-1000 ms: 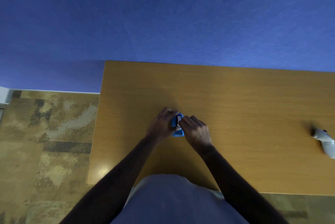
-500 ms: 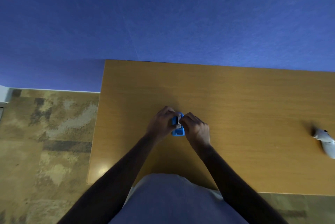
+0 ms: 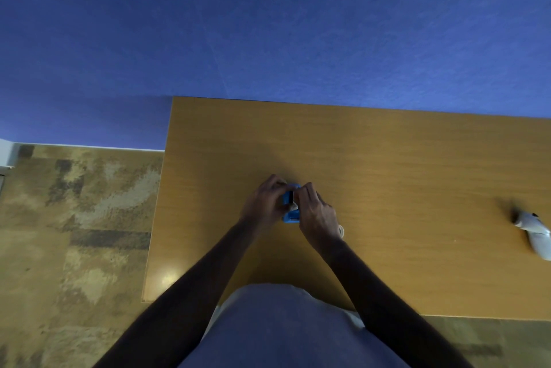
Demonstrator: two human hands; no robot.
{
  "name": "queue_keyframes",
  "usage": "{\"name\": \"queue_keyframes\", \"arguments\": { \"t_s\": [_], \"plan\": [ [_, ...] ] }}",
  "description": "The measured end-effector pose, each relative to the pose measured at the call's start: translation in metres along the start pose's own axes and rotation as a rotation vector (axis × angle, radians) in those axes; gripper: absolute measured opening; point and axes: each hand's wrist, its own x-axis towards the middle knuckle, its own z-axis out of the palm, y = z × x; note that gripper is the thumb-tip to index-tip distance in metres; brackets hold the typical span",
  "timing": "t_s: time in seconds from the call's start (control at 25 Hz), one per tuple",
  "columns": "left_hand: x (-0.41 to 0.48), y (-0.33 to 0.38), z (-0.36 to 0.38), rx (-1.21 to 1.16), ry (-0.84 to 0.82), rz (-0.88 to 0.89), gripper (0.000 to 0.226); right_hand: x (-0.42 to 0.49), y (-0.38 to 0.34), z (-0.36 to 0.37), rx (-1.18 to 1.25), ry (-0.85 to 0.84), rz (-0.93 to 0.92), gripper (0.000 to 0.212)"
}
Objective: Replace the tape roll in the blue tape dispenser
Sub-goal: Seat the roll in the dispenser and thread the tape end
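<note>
A small blue tape dispenser [image 3: 290, 215] stands on the wooden table [image 3: 387, 174], near its middle. My left hand [image 3: 264, 203] grips the dispenser's left side. My right hand [image 3: 317, 214] is closed against its right side, with the fingertips pinched at the top by the dark slot. Most of the dispenser is hidden between the two hands. A pale ring, perhaps a tape roll [image 3: 340, 231], peeks out on the table just right of my right wrist.
A white handheld controller [image 3: 533, 232] lies at the table's right edge. A blue wall [image 3: 268, 25] rises behind the table. Patterned carpet [image 3: 74, 218] covers the floor to the left.
Both hands have closed in tighter on the dispenser, the right fingertips shifting up toward its top. The pale ring beside my right wrist has come into sight.
</note>
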Motion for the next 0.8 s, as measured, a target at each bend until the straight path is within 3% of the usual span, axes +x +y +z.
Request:
{"name": "queue_keyframes", "arguments": {
  "t_s": [0.8],
  "plan": [
    [-0.002, 0.002, 0.009, 0.007, 0.050, -0.001, 0.036, -0.005, 0.003, 0.012, 0.159, -0.009, 0.028, 0.023]
  ]
}}
